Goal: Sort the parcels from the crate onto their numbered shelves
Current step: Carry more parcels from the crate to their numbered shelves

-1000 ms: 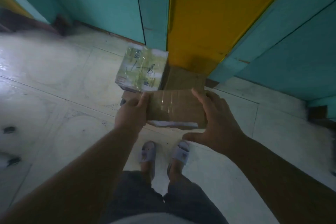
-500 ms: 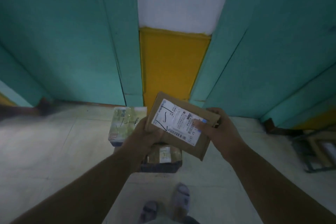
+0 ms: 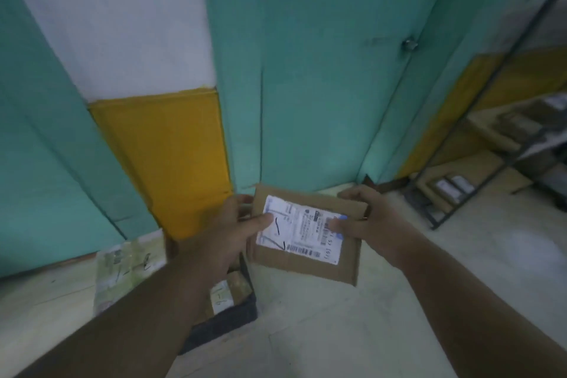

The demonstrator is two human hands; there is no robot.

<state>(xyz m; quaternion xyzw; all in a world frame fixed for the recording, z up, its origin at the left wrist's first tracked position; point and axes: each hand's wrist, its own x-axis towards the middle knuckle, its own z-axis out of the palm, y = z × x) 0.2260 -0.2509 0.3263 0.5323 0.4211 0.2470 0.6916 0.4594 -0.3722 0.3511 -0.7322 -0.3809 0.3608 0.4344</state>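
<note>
Nearest, dark crate (image 3: 227, 321) on the floor (image 3: 352, 331), parcels inside. Above it, cardboard parcel (image 3: 306, 236), label up, gripped at both ends: left hand (image 3: 228, 232) and right hand (image 3: 369, 225), thumbs on label. Farther right, metal shelves (image 3: 503, 163) holding boxes.

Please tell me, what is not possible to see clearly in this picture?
Head view only:
- Label on the cardboard parcel: print too small, partly under both hands' thumbs.
- Crate: contents mostly hidden by the left forearm.
- Shelves: blurred, cut off at the right edge; no numbers readable.
</note>
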